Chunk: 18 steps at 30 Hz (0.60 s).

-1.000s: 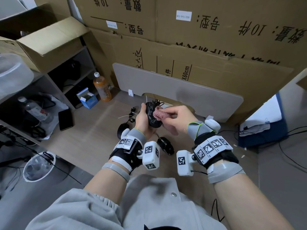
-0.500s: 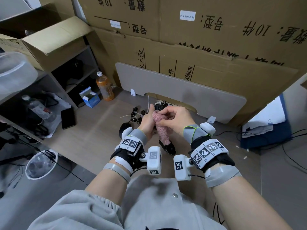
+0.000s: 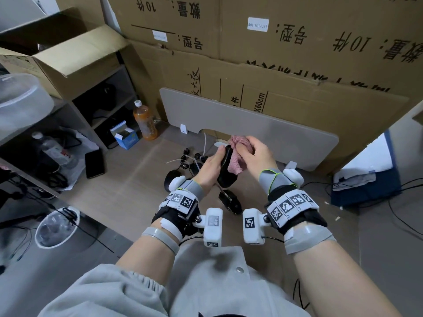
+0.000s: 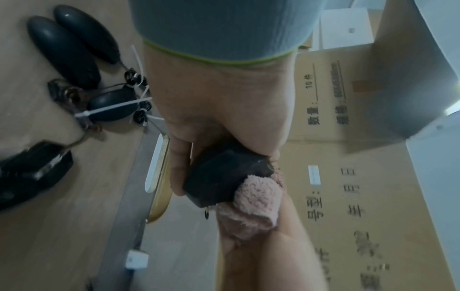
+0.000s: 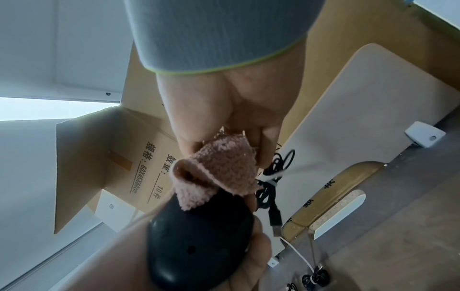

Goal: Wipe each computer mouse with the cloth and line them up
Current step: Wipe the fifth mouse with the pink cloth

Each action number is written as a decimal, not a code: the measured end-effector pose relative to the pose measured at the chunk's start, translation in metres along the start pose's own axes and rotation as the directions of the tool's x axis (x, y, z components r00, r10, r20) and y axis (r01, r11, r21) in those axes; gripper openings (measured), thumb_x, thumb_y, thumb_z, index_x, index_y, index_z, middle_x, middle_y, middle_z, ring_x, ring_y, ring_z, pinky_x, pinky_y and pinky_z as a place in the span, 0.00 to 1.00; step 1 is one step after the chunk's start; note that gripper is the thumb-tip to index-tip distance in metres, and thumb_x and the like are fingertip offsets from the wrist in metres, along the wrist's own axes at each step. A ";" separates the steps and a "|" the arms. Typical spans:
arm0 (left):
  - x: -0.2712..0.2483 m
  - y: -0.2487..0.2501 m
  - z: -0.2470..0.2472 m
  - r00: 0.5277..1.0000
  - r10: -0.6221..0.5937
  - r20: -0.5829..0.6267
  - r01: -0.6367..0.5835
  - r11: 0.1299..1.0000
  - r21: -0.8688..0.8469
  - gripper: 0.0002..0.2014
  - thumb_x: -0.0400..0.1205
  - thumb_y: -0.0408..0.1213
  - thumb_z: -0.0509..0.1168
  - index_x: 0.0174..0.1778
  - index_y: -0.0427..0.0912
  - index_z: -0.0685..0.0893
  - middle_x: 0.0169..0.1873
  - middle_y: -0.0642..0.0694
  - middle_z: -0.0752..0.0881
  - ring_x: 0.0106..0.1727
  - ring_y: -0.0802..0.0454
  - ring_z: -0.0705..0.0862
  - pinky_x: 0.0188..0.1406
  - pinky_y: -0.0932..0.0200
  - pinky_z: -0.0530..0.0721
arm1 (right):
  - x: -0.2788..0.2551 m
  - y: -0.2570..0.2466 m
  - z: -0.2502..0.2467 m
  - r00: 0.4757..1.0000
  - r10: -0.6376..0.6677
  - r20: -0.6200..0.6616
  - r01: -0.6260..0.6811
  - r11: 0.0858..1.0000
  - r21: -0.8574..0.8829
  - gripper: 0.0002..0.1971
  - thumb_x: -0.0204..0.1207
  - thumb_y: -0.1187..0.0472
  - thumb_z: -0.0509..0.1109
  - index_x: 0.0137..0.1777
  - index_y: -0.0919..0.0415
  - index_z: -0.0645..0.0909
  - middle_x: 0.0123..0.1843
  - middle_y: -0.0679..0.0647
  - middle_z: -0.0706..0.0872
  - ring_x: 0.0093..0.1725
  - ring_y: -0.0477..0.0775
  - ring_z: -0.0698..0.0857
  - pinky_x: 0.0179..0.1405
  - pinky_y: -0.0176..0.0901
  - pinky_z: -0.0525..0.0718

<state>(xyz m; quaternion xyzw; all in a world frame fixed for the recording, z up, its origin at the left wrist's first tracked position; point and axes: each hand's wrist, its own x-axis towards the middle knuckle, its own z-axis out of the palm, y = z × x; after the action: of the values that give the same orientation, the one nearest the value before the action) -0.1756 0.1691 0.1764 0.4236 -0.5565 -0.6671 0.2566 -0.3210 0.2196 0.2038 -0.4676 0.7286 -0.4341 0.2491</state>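
My left hand (image 3: 211, 164) grips a black computer mouse (image 3: 225, 171) (image 4: 224, 175) (image 5: 196, 244) above the wooden floor, its bundled cable (image 5: 272, 187) dangling. My right hand (image 3: 254, 154) pinches a pink fluffy cloth (image 3: 235, 154) (image 4: 254, 208) (image 5: 219, 171) and presses it against the far end of that mouse. Other black mice lie on the floor: one (image 3: 230, 201) below my hands, one (image 3: 171, 178) left of my left wrist, and several (image 4: 64, 49) side by side in the left wrist view, with zip-tied cables (image 4: 134, 98).
A grey board (image 3: 251, 124) leans on stacked cardboard boxes (image 3: 297, 65) ahead. An orange drink bottle (image 3: 145, 121), a small blue box (image 3: 124, 136) and a black phone (image 3: 94, 163) stand by the shelf unit on the left. A lined bin (image 3: 57, 226) sits lower left. A blue crate (image 3: 366, 179) with cables is right.
The cloth went down over the mouse's side, then back up to its far end. Both hands shifted slightly right and away from me, still holding the mouse.
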 end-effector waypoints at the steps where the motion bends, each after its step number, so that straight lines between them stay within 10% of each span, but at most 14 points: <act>1: 0.000 0.000 -0.001 1.000 -0.005 0.010 0.005 1.000 0.018 0.28 0.93 0.56 0.49 0.64 0.40 0.89 0.54 0.46 0.93 0.56 0.55 0.91 0.57 0.63 0.86 | -0.001 0.001 -0.001 1.000 0.003 0.021 -0.003 1.000 0.014 0.10 0.81 0.49 0.69 0.60 0.48 0.83 0.50 0.47 0.89 0.52 0.54 0.86 0.51 0.42 0.78; 8: -0.009 0.007 0.001 0.995 -0.099 0.013 0.100 0.990 -0.096 0.24 0.93 0.54 0.51 0.52 0.44 0.90 0.48 0.45 0.94 0.55 0.49 0.92 0.65 0.53 0.86 | -0.006 0.002 0.005 0.999 0.037 0.024 -0.042 0.946 0.322 0.10 0.77 0.63 0.77 0.53 0.51 0.83 0.45 0.45 0.90 0.45 0.47 0.88 0.50 0.34 0.84; 13: -0.014 -0.015 0.003 0.982 -0.175 0.069 0.184 0.968 -0.170 0.27 0.92 0.57 0.53 0.56 0.40 0.91 0.56 0.39 0.93 0.62 0.42 0.90 0.74 0.45 0.81 | -0.008 0.012 0.006 0.986 0.164 -0.037 -0.158 0.979 0.131 0.05 0.74 0.52 0.75 0.48 0.47 0.86 0.47 0.50 0.92 0.50 0.56 0.90 0.56 0.50 0.87; 18: -0.015 -0.017 -0.008 0.975 -0.199 0.101 0.216 0.954 -0.209 0.26 0.91 0.60 0.54 0.56 0.44 0.91 0.53 0.43 0.94 0.57 0.48 0.91 0.71 0.47 0.82 | -0.014 0.014 -0.006 0.946 0.213 -0.245 -0.198 0.977 0.084 0.08 0.77 0.53 0.73 0.53 0.53 0.84 0.49 0.52 0.89 0.51 0.58 0.85 0.49 0.43 0.80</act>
<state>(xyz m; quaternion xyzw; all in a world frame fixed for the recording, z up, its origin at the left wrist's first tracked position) -0.1589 0.1815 0.1639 0.4223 -0.4420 -0.7636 0.2080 -0.3254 0.2372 0.1941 -0.3225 0.7862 -0.4828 0.2117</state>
